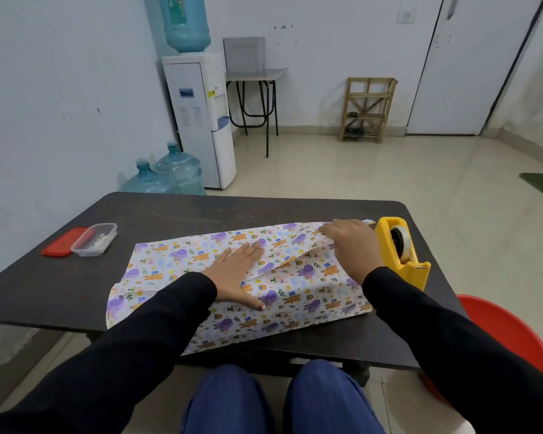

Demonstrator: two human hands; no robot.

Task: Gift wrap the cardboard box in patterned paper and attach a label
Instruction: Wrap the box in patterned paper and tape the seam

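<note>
Patterned paper [298,286], white with purple and orange animals, lies folded across the dark table [182,214]. The cardboard box is hidden under it; only its bulk shows beneath the folds. My left hand [237,270] presses flat on the middle of the paper, fingers straight and spread. My right hand [351,238] grips the far right edge of the upper paper flap, fingers curled over the edge. No label can be made out.
A yellow tape dispenser [400,250] stands at the table's right edge, close to my right hand. A clear plastic container [94,239] and its red lid [61,242] sit at the far left. A red bucket [508,339] stands on the floor at the right.
</note>
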